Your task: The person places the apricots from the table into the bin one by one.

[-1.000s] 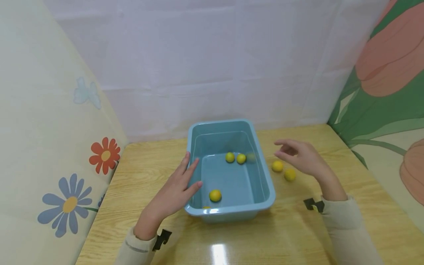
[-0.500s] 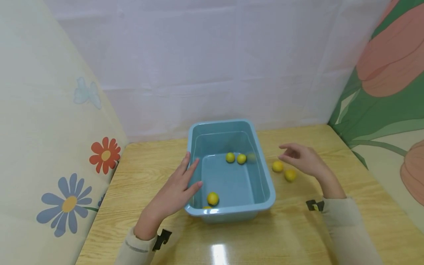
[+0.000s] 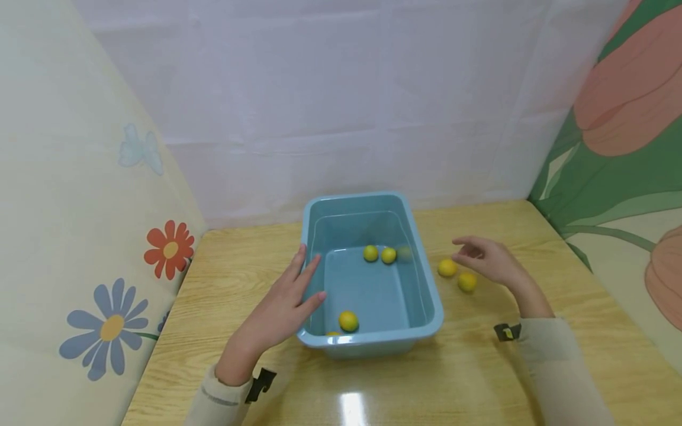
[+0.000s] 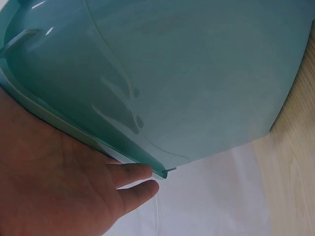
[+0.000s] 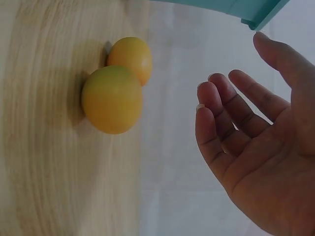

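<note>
My left hand (image 3: 279, 310) rests on the left rim of a blue plastic basin (image 3: 367, 341), its fingers spread over the edge. From below, the left wrist view shows that palm (image 4: 54, 182) along the rim. Inside the basin, two small yellow-green citrus fruits (image 3: 370, 253) lie near the back, one (image 3: 348, 321) lies near the front, and another is mostly hidden by the front rim. On the right my right hand (image 3: 490, 260) hovers with loosely bent fingers and holds nothing. Just below it two yellow citrus fruits (image 3: 447, 267) (image 5: 112, 100) sit on the table.
The wooden table (image 3: 240, 254) bears the basin and the loose fruits. Behind it hangs a white cloth (image 3: 341, 106). Panels with painted flowers (image 3: 112, 328) stand at the left and right sides.
My right hand has drawn slightly right and down, away from the basin. The front fruit in the basin has rolled a little. My left hand has stayed in place.
</note>
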`<state>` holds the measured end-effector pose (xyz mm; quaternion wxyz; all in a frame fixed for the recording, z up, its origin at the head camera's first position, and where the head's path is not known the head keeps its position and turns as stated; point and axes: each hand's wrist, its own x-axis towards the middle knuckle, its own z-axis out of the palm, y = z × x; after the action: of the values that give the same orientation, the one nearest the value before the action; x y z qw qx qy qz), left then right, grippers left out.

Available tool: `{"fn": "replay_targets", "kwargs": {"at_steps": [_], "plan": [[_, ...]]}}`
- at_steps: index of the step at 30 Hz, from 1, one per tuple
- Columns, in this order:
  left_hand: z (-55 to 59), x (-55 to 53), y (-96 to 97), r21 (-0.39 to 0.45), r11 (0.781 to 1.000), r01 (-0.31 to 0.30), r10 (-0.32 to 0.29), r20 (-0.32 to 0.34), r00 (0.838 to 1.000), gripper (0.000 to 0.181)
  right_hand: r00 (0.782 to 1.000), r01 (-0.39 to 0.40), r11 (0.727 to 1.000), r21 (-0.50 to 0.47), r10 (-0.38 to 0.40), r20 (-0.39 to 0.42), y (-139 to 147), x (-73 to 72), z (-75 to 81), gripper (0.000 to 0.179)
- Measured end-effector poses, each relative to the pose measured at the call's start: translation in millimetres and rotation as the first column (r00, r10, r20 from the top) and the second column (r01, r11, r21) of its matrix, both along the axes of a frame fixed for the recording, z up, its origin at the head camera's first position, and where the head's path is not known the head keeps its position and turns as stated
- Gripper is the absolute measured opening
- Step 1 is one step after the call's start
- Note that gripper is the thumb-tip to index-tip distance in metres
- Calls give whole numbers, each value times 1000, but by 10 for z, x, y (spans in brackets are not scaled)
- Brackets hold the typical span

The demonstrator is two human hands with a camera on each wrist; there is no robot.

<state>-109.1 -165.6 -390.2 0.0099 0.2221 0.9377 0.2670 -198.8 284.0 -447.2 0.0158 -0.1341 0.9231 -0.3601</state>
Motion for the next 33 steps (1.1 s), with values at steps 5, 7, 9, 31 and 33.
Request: {"fn": "replay_targets", "kwargs": {"at_steps": [5, 7, 9, 31, 33], "plan": [[4, 1, -4, -5, 1000, 0, 0, -2, 1000, 73, 999, -1, 1000, 4, 1, 38, 24, -27, -68, 58], [3, 1, -5, -8, 1000, 1, -1, -4, 1000, 74, 999, -5, 1000, 2, 5, 45, 33, -35, -93, 58], [3, 2, -4, -9, 1000, 0, 0, -5, 1000, 73, 999, -9, 1000, 1, 9, 50, 43, -43, -122, 59], [24, 6, 1, -13, 1000, -1, 1, 7, 1000, 75, 992, -18, 999, 34, 14, 129, 78, -137, -318, 61], [25, 5, 1, -13, 1000, 1, -1, 7, 1000, 75, 991, -22, 999, 38, 17, 132, 81, -150, -333, 60]]}}
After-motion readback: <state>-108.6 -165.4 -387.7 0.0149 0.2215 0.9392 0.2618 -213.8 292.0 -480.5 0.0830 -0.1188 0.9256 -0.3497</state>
